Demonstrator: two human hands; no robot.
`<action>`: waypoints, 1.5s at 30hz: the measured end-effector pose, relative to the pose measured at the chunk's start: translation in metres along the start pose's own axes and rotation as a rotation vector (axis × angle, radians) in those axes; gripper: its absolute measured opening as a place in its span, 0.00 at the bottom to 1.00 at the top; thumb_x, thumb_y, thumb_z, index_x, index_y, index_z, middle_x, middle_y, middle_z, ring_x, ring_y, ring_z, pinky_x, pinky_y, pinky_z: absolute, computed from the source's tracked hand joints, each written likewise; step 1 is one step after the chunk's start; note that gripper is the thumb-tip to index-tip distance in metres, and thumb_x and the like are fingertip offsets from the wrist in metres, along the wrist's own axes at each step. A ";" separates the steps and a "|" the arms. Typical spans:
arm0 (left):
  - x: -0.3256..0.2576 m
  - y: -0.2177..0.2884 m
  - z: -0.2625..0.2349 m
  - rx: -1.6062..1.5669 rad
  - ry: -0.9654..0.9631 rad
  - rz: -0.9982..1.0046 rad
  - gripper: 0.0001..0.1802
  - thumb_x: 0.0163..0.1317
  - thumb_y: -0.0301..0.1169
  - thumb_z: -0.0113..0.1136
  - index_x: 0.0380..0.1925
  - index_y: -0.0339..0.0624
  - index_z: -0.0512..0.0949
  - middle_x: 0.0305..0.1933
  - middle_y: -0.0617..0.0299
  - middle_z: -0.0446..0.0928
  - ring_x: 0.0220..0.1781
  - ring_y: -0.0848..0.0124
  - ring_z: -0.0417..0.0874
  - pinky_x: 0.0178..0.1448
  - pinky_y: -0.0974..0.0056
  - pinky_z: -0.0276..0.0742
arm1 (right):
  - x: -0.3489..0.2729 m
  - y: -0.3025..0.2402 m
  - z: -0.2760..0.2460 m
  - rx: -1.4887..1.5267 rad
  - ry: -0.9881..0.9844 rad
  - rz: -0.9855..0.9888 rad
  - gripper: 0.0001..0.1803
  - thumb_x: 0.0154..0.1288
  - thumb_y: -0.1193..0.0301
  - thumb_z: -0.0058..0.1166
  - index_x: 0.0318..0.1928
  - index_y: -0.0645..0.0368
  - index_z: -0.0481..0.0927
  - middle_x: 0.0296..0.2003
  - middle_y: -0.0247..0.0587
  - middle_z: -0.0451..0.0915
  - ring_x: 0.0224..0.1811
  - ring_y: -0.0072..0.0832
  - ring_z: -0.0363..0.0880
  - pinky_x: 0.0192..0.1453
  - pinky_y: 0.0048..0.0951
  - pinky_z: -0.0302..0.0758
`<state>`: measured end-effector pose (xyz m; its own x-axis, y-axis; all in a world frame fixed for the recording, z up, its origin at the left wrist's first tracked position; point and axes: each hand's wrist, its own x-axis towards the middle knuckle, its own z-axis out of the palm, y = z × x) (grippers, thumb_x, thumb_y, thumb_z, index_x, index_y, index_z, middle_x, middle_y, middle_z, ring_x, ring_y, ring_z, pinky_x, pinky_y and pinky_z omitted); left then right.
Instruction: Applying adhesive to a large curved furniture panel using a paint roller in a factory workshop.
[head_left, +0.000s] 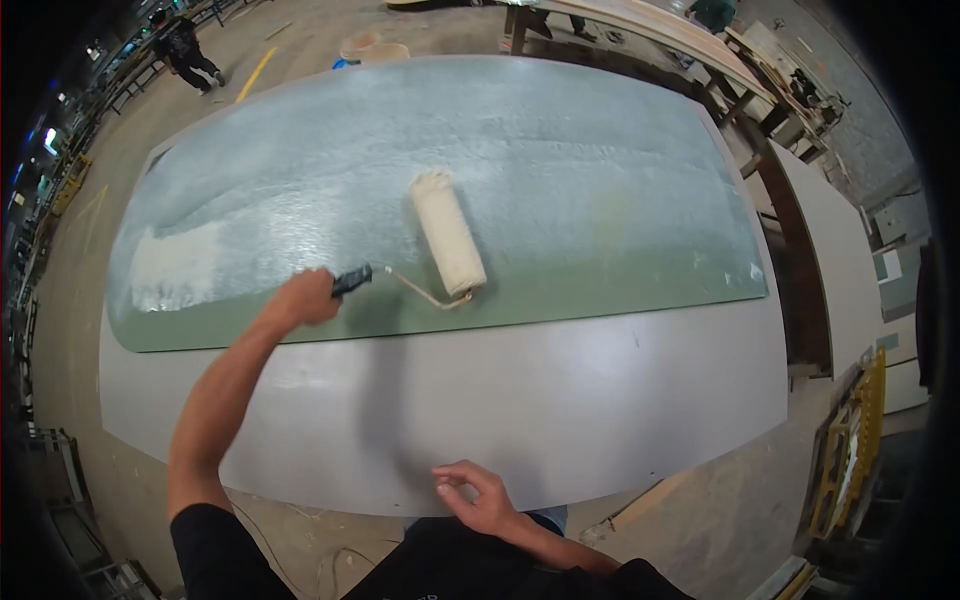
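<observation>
My left hand (306, 298) is wrapped round the dark handle of a paint roller (448, 232), whose fluffy cream sleeve rests on or just over a large green panel (560, 295). A whitish wet-looking coat covers most of that panel, thicker in a pale patch at its left; a bare green strip runs along the near edge. Close to my body, my right hand (476, 497) hovers by the near edge of the pale grey tabletop (560, 400). Its fingers are loosely bent and apart, with nothing in them.
Buckets (385, 53) stand beyond the far edge. A wooden bench (650, 30) is at the far right, with a pale board (825, 240) beside the table. A yellow metal frame (850, 450) stands at right. One person (182, 50) walks at the far left; a cable (335, 570) lies on the floor.
</observation>
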<state>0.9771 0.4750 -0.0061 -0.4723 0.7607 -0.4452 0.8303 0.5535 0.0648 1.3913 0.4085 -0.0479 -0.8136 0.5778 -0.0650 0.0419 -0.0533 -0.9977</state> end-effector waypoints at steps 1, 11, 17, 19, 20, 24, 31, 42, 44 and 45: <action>-0.017 -0.018 0.014 -0.058 0.049 0.050 0.15 0.54 0.36 0.62 0.28 0.31 0.82 0.33 0.37 0.83 0.37 0.45 0.86 0.43 0.46 0.82 | 0.008 -0.001 0.016 0.002 -0.011 -0.011 0.16 0.66 0.77 0.60 0.54 0.65 0.80 0.41 0.42 0.83 0.44 0.28 0.84 0.51 0.29 0.80; -0.112 0.099 0.018 -1.380 -0.082 0.539 0.21 0.69 0.46 0.61 0.38 0.36 0.83 0.51 0.53 0.84 0.51 0.68 0.81 0.59 0.60 0.75 | 0.093 -0.053 -0.028 0.261 -0.212 0.139 0.32 0.71 0.73 0.57 0.70 0.69 0.61 0.66 0.51 0.71 0.69 0.34 0.70 0.70 0.37 0.69; -0.129 0.170 0.002 -1.346 -0.146 0.846 0.30 0.72 0.51 0.56 0.59 0.35 0.79 0.77 0.54 0.63 0.73 0.62 0.67 0.72 0.53 0.65 | 0.107 -0.161 -0.074 -0.108 -0.250 0.109 0.22 0.66 0.70 0.60 0.56 0.66 0.72 0.46 0.42 0.81 0.49 0.28 0.81 0.55 0.32 0.78; -0.129 0.183 0.003 -1.339 -0.208 0.828 0.36 0.74 0.53 0.53 0.71 0.38 0.67 0.82 0.54 0.51 0.79 0.59 0.58 0.78 0.53 0.56 | 0.108 -0.152 -0.089 -0.095 -0.274 0.210 0.13 0.65 0.71 0.57 0.47 0.65 0.77 0.32 0.37 0.80 0.33 0.25 0.80 0.40 0.27 0.79; -0.128 0.189 0.005 -1.344 -0.191 0.819 0.36 0.74 0.53 0.53 0.71 0.38 0.67 0.82 0.54 0.51 0.79 0.59 0.58 0.78 0.53 0.56 | 0.110 -0.135 -0.098 -0.099 -0.291 0.205 0.13 0.65 0.71 0.57 0.47 0.65 0.77 0.32 0.37 0.80 0.33 0.25 0.80 0.40 0.27 0.79; -0.120 0.175 0.078 -1.298 -0.212 0.631 0.53 0.73 0.51 0.53 0.78 0.46 0.27 0.83 0.42 0.37 0.84 0.56 0.44 0.83 0.55 0.42 | 0.120 -0.118 -0.120 -0.503 -0.038 0.050 0.22 0.67 0.62 0.62 0.54 0.64 0.76 0.32 0.35 0.78 0.27 0.20 0.74 0.35 0.25 0.75; -0.265 -0.009 0.222 -1.009 0.906 -0.359 0.40 0.59 0.41 0.70 0.70 0.41 0.67 0.73 0.46 0.65 0.77 0.52 0.62 0.79 0.53 0.56 | 0.132 -0.100 -0.262 -1.050 -0.174 0.058 0.27 0.68 0.60 0.63 0.60 0.65 0.77 0.37 0.51 0.86 0.34 0.33 0.81 0.45 0.36 0.78; -0.380 -0.276 0.400 -1.069 1.203 -1.376 0.54 0.67 0.69 0.46 0.79 0.43 0.46 0.82 0.48 0.46 0.82 0.48 0.49 0.80 0.47 0.50 | 0.312 -0.123 -0.033 -1.584 -0.579 -0.075 0.24 0.74 0.49 0.49 0.46 0.60 0.77 0.31 0.61 0.82 0.38 0.60 0.81 0.41 0.54 0.75; -0.358 -0.305 0.384 -1.321 1.204 -1.334 0.55 0.65 0.71 0.46 0.79 0.47 0.42 0.83 0.50 0.45 0.82 0.47 0.49 0.79 0.44 0.51 | 0.331 -0.117 0.024 -1.604 -0.559 -0.055 0.25 0.74 0.48 0.48 0.45 0.60 0.77 0.31 0.61 0.83 0.38 0.61 0.81 0.42 0.55 0.75; -0.350 -0.321 0.367 -1.544 1.198 -1.278 0.57 0.64 0.72 0.46 0.80 0.51 0.38 0.83 0.52 0.43 0.82 0.46 0.48 0.78 0.40 0.52 | 0.339 -0.115 0.053 -1.599 -0.540 -0.033 0.26 0.74 0.46 0.46 0.44 0.60 0.77 0.32 0.62 0.83 0.38 0.61 0.81 0.42 0.56 0.75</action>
<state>0.9841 -0.0934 -0.1989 -0.7559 -0.5817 -0.3003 -0.4018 0.0501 0.9143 1.0797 0.5677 0.0455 -0.9031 0.2193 -0.3693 0.2507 0.9673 -0.0385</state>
